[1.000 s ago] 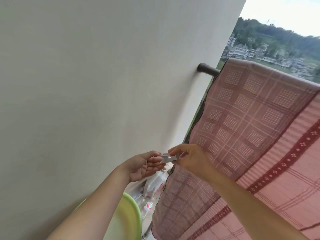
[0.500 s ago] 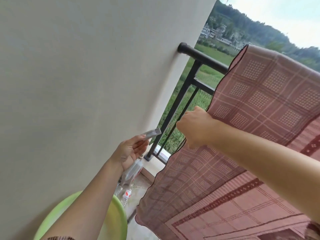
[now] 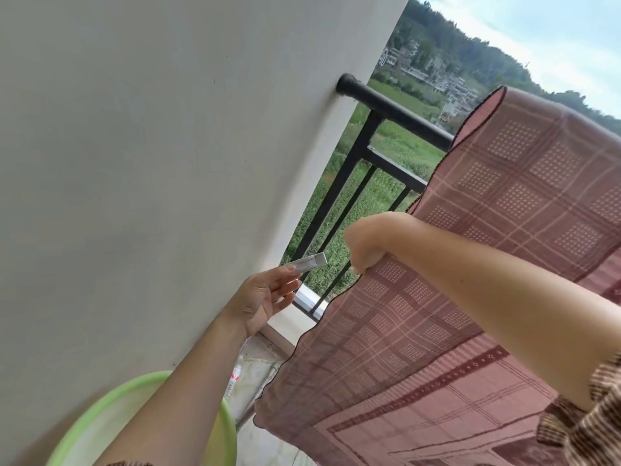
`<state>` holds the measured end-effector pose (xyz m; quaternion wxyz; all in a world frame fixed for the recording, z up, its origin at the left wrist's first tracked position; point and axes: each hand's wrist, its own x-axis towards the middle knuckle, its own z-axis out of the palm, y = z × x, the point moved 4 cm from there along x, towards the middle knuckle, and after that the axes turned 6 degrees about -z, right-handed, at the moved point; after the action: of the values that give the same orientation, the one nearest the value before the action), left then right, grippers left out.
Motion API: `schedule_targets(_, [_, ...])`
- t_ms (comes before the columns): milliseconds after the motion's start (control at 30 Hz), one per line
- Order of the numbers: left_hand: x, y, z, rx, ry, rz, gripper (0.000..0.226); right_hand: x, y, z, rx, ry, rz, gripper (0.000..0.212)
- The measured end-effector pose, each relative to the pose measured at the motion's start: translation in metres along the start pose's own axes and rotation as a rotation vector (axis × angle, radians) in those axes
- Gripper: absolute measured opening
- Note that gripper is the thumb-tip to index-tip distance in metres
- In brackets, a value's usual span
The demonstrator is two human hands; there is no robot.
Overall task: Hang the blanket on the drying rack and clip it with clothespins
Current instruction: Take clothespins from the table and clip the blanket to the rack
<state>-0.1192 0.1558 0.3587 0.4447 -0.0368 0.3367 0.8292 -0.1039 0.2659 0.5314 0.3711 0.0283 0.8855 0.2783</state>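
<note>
Where it drapes, pink checked blanket [image 3: 504, 203], dark scalloped edge

I see wall [image 3: 151, 163] left | green basin [image 3: 111, 422] bottom-left against wall | bottles [image 3: 237, 381] on floor, blurry | fields [image 3: 386, 196], houses [image 3: 433, 82], hill [image 3: 470, 52] beyond

Black balcony railing [image 3: 400, 111] carries the pink checked blanket [image 3: 524, 183], draped over its top bar.
</note>
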Motion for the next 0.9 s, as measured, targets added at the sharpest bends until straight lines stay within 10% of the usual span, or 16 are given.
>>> schedule_targets(100, [0.003,-0.005,0.001,-0.019,-0.008,-0.011,0.017,0.004,0.002,-0.002,-0.009,0.01,-0.007,0.006])
schedule_targets(333, [0.007,-0.017,0.009,-0.063,-0.053,-0.028,0.011,0.008,-0.001,-0.002,-0.031,-0.137,0.003,0.036])
schedule_targets(900, [0.008,-0.044,0.049,-0.119,-0.167,-0.077,0.031,-0.007,0.014,-0.014,-0.079,0.272,0.084,0.032])
